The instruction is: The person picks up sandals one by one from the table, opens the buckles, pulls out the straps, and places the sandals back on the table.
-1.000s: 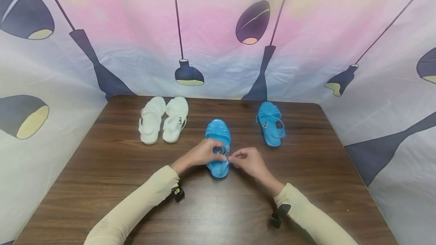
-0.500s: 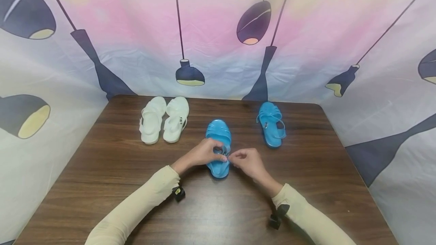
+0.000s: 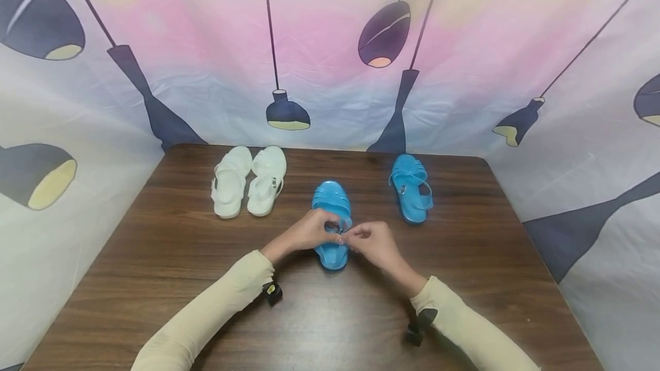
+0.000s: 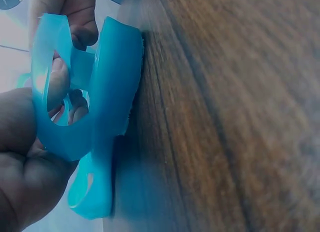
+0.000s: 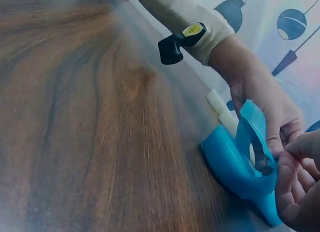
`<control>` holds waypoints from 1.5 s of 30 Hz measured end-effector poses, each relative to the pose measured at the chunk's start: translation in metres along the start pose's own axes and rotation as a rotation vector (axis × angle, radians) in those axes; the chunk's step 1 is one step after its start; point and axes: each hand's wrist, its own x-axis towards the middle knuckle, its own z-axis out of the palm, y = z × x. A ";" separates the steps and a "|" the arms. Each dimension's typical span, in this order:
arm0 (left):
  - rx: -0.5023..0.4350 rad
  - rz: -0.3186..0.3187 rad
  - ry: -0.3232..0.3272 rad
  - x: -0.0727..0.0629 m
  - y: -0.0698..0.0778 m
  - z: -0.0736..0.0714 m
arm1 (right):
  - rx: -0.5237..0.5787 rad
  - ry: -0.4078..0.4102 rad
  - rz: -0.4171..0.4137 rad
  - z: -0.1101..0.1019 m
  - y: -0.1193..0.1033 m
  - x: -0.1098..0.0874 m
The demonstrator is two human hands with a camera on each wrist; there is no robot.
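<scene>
A blue jelly sandal [image 3: 330,194] lies sole down on the wooden table, its toe pointing away. From its left side my left hand [image 3: 308,230] reaches across and holds the ankle strap near the buckle between thumb and fingers. My right hand [image 3: 376,243] comes in from the right, pinching the strap's end between thumb and forefinger. Both sets of fingertips meet at the sandal's right side, hiding most of the buckle. In the left wrist view, the heel strap [image 4: 65,139] arches up beside my left thumb. The right wrist view shows my right fingertips [image 5: 287,159] right against the left ones.
A matching blue sandal [image 3: 411,202] lies at the back right of the table [image 3: 330,325]. Two white sandals [image 3: 228,190] stand side by side at the back left. Behind the table hangs a cloth backdrop [image 3: 330,27] printed with lamps.
My right hand has shifted slightly up and to the left, its fingertips now closer to the left hand's. The left hand and the sandal have hardly moved.
</scene>
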 end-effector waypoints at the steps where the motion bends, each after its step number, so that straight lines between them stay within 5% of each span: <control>1: -0.004 -0.007 -0.002 0.000 0.000 0.000 | -0.004 0.003 0.005 0.000 -0.001 0.000; 16: -0.015 0.011 -0.019 -0.001 0.002 -0.002 | -0.057 0.039 -0.002 -0.005 -0.005 0.001; 32: -0.018 -0.007 -0.020 0.002 0.002 -0.002 | -0.262 0.095 -0.300 -0.006 -0.008 0.008; 45: 0.011 -0.043 -0.010 0.002 0.003 -0.001 | -0.256 0.149 -0.362 -0.024 -0.033 0.015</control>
